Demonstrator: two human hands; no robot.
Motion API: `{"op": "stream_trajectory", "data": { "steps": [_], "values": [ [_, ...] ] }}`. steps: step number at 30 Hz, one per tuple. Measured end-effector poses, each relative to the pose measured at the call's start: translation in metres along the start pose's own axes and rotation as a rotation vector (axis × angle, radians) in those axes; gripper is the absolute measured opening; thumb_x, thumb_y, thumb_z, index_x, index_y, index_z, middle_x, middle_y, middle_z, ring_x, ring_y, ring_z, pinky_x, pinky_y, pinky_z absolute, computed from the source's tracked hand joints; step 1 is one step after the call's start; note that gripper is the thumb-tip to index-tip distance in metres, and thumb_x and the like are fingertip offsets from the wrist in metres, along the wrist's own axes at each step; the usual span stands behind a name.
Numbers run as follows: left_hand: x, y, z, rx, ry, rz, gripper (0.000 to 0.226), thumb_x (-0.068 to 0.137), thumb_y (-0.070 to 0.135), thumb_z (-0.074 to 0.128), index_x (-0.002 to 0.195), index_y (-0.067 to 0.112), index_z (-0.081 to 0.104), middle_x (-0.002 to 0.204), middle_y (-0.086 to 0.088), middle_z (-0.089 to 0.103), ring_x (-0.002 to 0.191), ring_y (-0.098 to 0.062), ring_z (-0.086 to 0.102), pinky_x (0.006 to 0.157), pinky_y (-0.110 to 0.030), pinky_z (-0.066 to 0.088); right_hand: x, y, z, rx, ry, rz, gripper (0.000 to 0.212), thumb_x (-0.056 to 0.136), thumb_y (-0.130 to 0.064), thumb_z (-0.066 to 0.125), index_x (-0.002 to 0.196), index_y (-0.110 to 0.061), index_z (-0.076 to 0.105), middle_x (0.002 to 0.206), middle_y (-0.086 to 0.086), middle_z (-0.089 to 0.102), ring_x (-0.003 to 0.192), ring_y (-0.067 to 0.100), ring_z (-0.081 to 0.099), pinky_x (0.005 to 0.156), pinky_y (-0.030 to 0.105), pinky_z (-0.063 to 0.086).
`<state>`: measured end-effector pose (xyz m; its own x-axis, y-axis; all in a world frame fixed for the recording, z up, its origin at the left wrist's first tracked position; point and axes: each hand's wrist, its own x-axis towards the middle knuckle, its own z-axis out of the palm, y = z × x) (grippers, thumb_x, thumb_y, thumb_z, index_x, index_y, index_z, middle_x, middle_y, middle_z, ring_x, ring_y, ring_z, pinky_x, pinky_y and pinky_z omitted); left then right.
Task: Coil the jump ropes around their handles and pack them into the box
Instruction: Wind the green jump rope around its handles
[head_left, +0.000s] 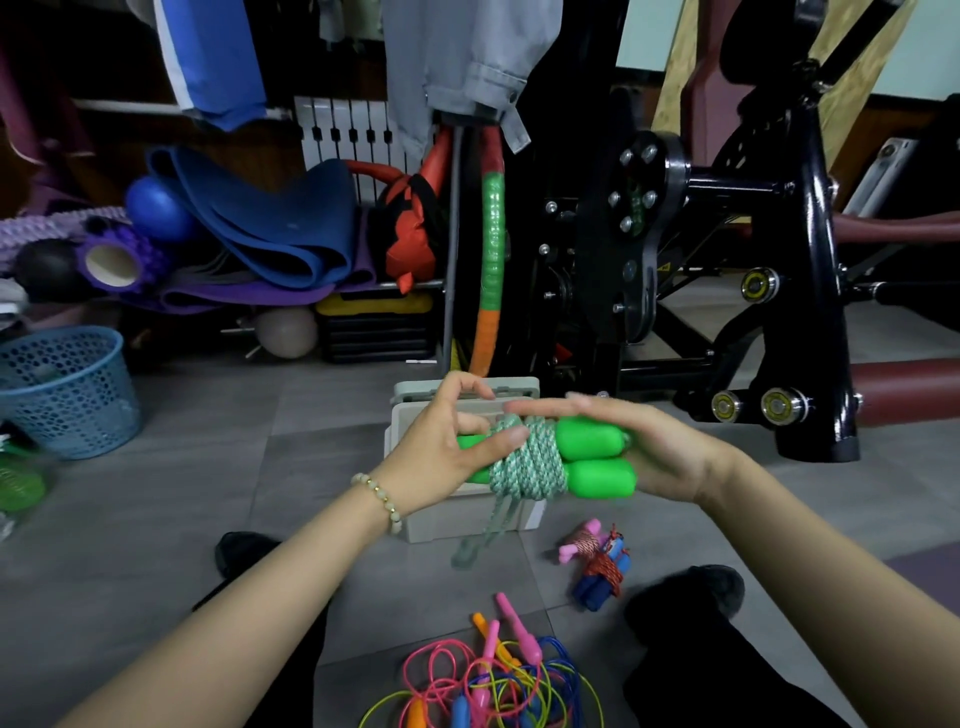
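Two handles: green handles (597, 457) side by side in the air, just above the box (452, 519), with the rope (530, 462) wound round their middle.
Step in hand: looks like the last turns of the coil; I'd say most of the wrap is done.
Loose end (493, 525): a doubled tail hanging below the fingers, down in front of the box wall.
How to do it well: pull each turn snug against the one beside it, pin the wrap with a thumb while the tail comes round, then tuck the end under a turn so it can't spring loose.
Left hand (441, 457): thumb (506, 439) pressed on the coil, other fingers curled behind the handles, so it pinches the rope.
Right hand (660, 452): fingers (545, 408) nearly straight, laid over the handles' fat ends, palm cupping them; thumb hidden.
Below the right wrist: one bundle (597, 561) already wound, on the floor, not in the box.
Below both wrists: tangle of thin ropes (493, 675), not yet coiled.
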<state>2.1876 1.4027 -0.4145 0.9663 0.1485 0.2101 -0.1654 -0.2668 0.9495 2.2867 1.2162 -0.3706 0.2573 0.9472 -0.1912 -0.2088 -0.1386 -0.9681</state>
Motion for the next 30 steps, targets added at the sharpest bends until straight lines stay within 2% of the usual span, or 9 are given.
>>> {"op": "stream_trajectory", "data": {
  "steps": [4,6,9,14,17,20,23,27,30],
  "values": [
    [0.005,-0.006,0.000,-0.121,0.027,0.018,0.054,0.069,0.060,0.067,0.111,0.034,0.045,0.058,0.002,0.065,0.053,-0.013,0.039,0.056,-0.020,0.037,0.000,0.018,-0.002,0.329,-0.006,-0.072,0.083,0.053,-0.041,0.089,0.123,-0.006,0.061,0.131,0.018,0.056,0.121,0.031,0.053,0.106,0.048,0.038],
    [0.009,-0.008,0.001,-0.174,0.065,-0.012,0.064,0.060,0.068,0.073,0.111,0.038,0.049,0.081,-0.011,0.073,0.074,-0.022,0.053,0.076,-0.037,0.044,0.002,0.023,0.001,0.372,-0.037,-0.137,0.083,0.055,-0.036,0.089,0.125,-0.004,0.058,0.132,0.018,0.055,0.120,0.031,0.054,0.105,0.049,0.040],
    [0.013,-0.004,0.004,-0.227,0.165,-0.033,0.068,0.056,0.069,0.071,0.109,0.029,0.052,0.084,-0.003,0.073,0.082,-0.022,0.061,0.083,-0.043,0.045,0.006,0.028,0.003,0.413,-0.107,-0.227,0.093,0.064,-0.041,0.083,0.139,-0.005,0.041,0.141,0.015,0.045,0.129,0.030,0.042,0.109,0.054,0.030],
    [0.017,0.013,0.012,-0.110,0.226,-0.013,0.047,0.084,0.044,0.064,0.113,0.011,0.049,0.047,0.014,0.058,0.043,0.004,0.049,0.050,-0.010,0.038,0.022,0.030,0.026,0.264,0.174,-0.289,0.083,0.064,-0.036,0.084,0.134,-0.012,0.046,0.127,0.005,0.059,0.110,0.015,0.058,0.089,0.034,0.050],
    [0.017,0.019,0.013,0.062,0.259,0.019,0.035,0.090,0.037,0.056,0.110,0.008,0.049,0.034,0.016,0.043,0.032,0.002,0.036,0.039,-0.008,0.025,0.028,0.030,0.031,0.109,0.331,-0.318,0.044,0.079,-0.026,0.068,0.118,-0.011,0.056,0.099,0.002,0.062,0.081,0.009,0.054,0.069,0.024,0.042],
    [0.019,0.023,0.011,0.144,0.286,0.032,0.036,0.089,0.045,0.054,0.104,0.013,0.049,0.035,0.013,0.039,0.033,0.000,0.032,0.039,-0.012,0.023,0.027,0.030,0.033,0.034,0.395,-0.295,0.023,0.083,-0.028,0.068,0.099,-0.015,0.057,0.073,-0.005,0.046,0.061,0.008,0.033,0.056,0.022,0.028],
    [0.016,0.024,0.013,0.247,0.282,0.123,0.038,0.085,0.059,0.043,0.093,0.023,0.050,0.045,0.009,0.035,0.041,-0.006,0.029,0.046,-0.023,0.026,0.026,0.027,0.036,-0.035,0.454,-0.297,0.031,0.081,-0.035,0.067,0.102,-0.016,0.055,0.067,-0.007,0.033,0.059,0.012,0.016,0.052,0.027,0.013],
    [0.013,0.020,0.014,0.251,0.200,0.157,0.037,0.088,0.066,0.034,0.066,0.040,0.050,0.057,0.016,0.047,0.057,0.001,0.042,0.059,-0.023,0.034,0.019,0.022,0.038,-0.222,0.539,-0.273,0.032,0.076,-0.044,0.062,0.086,-0.016,0.053,0.060,-0.002,0.040,0.042,0.005,0.024,0.039,0.016,0.019],
    [0.016,0.017,0.015,0.165,0.125,0.074,0.036,0.078,0.071,0.045,0.081,0.039,0.062,0.076,0.026,0.063,0.079,0.007,0.056,0.076,-0.016,0.043,0.012,0.020,0.040,-0.258,0.553,-0.237,0.035,0.077,-0.046,0.057,0.083,-0.012,0.053,0.061,0.004,0.048,0.037,0.004,0.027,0.036,0.015,0.020]
  ]
}}
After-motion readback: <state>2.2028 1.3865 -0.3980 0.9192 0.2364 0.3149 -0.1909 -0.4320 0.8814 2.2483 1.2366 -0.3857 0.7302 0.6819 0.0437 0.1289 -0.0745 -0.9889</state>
